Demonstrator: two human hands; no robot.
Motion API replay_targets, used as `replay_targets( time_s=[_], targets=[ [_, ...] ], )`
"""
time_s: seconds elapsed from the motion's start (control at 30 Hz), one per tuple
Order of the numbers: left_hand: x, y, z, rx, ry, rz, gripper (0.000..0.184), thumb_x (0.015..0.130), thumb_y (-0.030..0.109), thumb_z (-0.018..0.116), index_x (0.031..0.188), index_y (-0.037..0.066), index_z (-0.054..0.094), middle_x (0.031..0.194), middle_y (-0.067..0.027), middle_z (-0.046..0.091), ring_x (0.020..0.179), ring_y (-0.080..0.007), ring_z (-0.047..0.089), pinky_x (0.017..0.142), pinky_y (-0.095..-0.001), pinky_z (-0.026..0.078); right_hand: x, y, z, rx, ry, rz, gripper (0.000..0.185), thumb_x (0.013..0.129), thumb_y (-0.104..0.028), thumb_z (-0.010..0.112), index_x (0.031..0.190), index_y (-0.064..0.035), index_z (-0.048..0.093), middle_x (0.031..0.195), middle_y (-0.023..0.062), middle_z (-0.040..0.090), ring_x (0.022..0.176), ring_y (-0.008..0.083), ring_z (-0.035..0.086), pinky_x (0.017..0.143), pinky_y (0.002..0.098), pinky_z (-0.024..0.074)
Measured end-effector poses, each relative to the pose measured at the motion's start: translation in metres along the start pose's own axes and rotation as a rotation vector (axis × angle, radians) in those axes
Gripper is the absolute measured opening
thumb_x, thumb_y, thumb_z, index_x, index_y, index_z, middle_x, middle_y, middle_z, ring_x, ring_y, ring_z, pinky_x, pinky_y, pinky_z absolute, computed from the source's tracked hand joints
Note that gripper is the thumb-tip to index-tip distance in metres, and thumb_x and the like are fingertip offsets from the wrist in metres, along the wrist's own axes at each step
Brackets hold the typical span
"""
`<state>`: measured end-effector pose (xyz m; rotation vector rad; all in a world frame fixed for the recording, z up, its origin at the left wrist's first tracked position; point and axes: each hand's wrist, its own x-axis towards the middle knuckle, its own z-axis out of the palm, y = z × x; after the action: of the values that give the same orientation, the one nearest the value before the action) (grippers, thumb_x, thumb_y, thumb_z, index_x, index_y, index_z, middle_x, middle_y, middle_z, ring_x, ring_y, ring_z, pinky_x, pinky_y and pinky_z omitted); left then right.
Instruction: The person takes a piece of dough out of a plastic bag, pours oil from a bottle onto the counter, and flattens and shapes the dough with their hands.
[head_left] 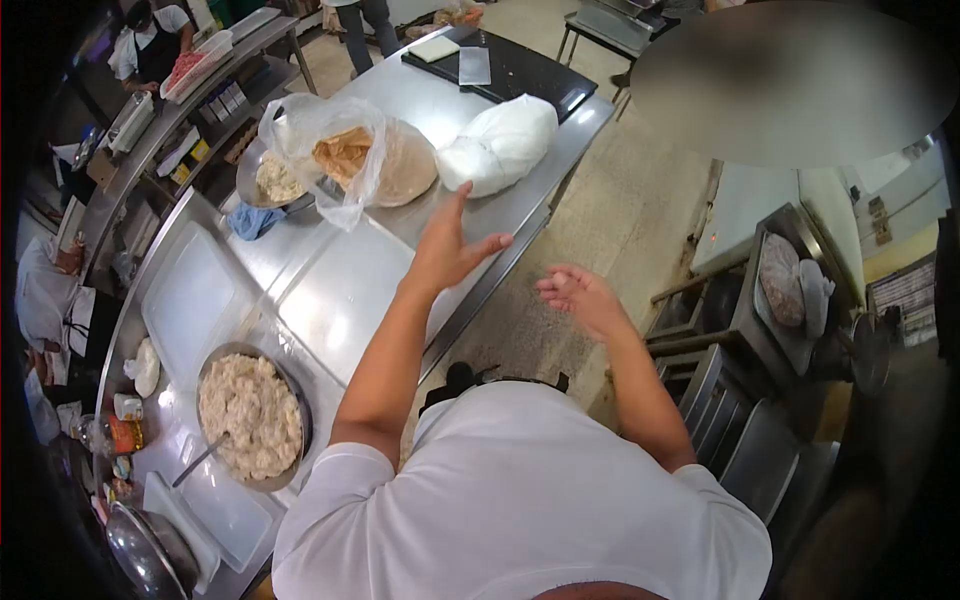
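Note:
My left hand reaches over the steel table, thumb and index finger spread, holding nothing I can see. Its index fingertip overlaps the lower edge of a white, bulging wrapped bundle; whether they touch I cannot tell. Left of that hand sits an opened clear plastic bag with a brown paper sack inside it. Off the table's right edge, above the floor, my right hand hangs with loosely bent fingers and nothing visible in them.
A large bowl of pale, lumpy mixture with a metal handle stands at the table's left. Translucent trays, a blue cloth and a black board lie around. A co-worker stands far left; steel racks are at right.

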<state>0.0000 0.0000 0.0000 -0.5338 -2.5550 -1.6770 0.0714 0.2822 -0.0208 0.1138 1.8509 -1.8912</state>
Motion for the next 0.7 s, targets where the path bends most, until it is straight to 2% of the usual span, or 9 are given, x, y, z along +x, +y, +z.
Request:
replay_targets(
  time_s=[0.07,0.1,0.2,0.27,0.37,0.43,0.5,0.67,0.7],
  targets=[
    [0.03,-0.001,0.02,0.153,0.194,0.045,0.11,0.071,0.055,0.086,0.152,0.002,0.035,0.152,-0.0278,0.041,0.143,-0.0437,0.036,0.114,-0.0532,0.034,0.004,-0.014,-0.038,0.1,0.082,-0.034,0.053,0.102,-0.032,0.062,0.14,0.0025,0.05,0.129,0.019,0.062,0.118,0.0222,0.061,0.099,0.0335,0.0503],
    [0.07,-0.024,-0.035,0.29,0.139,0.022,0.11,0.071,0.055,0.086,0.152,0.002,0.035,0.152,-0.0278,0.041,0.143,-0.0437,0.036,0.114,-0.0532,0.034,0.071,-0.014,-0.004,0.236,0.021,-0.049,0.053,0.102,-0.032,0.062,0.14,0.0025,0.05,0.129,0.019,0.062,0.118,0.0222,0.061,0.099,0.0335,0.0503],
    [0.121,-0.044,0.008,0.489,0.304,-0.078,0.114,0.065,0.056,0.089,0.151,0.003,0.036,0.149,-0.0276,0.042,0.14,-0.0461,0.037,0.112,-0.0539,0.036,0.12,-0.052,-0.065,0.244,0.146,-0.041,0.061,0.099,-0.04,0.065,0.139,0.0048,0.05,0.128,0.0199,0.062,0.114,0.0227,0.062,0.095,0.0335,0.0511],
    [0.134,-0.047,0.023,0.722,0.294,-0.205,0.113,0.061,0.053,0.092,0.148,0.004,0.04,0.148,-0.0263,0.043,0.137,-0.048,0.037,0.111,-0.0553,0.036,0.174,-0.067,-0.083,0.403,0.289,0.003,0.06,0.099,-0.043,0.064,0.133,0.0038,0.05,0.128,0.0194,0.059,0.105,0.0297,0.063,0.093,0.0351,0.0519],
    [0.13,-0.041,0.037,0.769,0.317,-0.203,0.105,0.061,0.046,0.092,0.144,0.005,0.043,0.144,-0.0255,0.045,0.134,-0.0483,0.038,0.112,-0.0558,0.034,0.266,-0.065,-0.113,0.44,0.34,0.005,0.065,0.095,-0.048,0.069,0.131,0.0033,0.052,0.131,0.0194,0.056,0.105,0.0337,0.062,0.09,0.0367,0.0535],
    [0.118,-0.046,0.051,0.766,0.37,-0.124,0.098,0.061,0.039,0.093,0.141,0.006,0.047,0.141,-0.0252,0.047,0.131,-0.0463,0.041,0.112,-0.0544,0.032,0.326,-0.042,-0.137,0.433,0.194,-0.012,0.074,0.086,-0.058,0.074,0.125,0.0026,0.058,0.112,0.0162,0.067,0.095,0.0271,0.068,0.077,0.0335,0.0551],
    [0.112,-0.031,0.064,0.787,0.367,-0.173,0.093,0.063,0.037,0.092,0.139,0.006,0.048,0.139,-0.0251,0.048,0.13,-0.0455,0.042,0.112,-0.0535,0.031,0.331,-0.068,-0.108,0.5,0.199,0.014,0.071,0.082,-0.06,0.078,0.119,-0.0011,0.062,0.106,0.0146,0.069,0.085,0.0261,0.069,0.07,0.0321,0.0546],
    [0.113,-0.007,0.074,0.658,0.516,-0.357,0.096,0.058,0.037,0.094,0.137,0.006,0.049,0.135,-0.0238,0.049,0.128,-0.0427,0.044,0.11,-0.0535,0.033,0.372,-0.07,-0.096,0.344,0.185,-0.039,0.078,0.077,-0.049,0.085,0.13,-0.0003,0.057,0.119,0.0149,0.065,0.097,0.0277,0.067,0.076,0.0386,0.0553],
    [0.118,-0.015,0.074,0.667,0.527,-0.354,0.096,0.058,0.037,0.094,0.137,0.006,0.049,0.135,-0.0238,0.049,0.128,-0.0427,0.044,0.11,-0.0535,0.033,0.373,-0.077,-0.095,0.315,0.152,0.046,0.08,0.076,-0.047,0.086,0.132,0.0015,0.055,0.122,0.0156,0.064,0.1,0.0283,0.066,0.078,0.0409,0.0554]
  ],
)
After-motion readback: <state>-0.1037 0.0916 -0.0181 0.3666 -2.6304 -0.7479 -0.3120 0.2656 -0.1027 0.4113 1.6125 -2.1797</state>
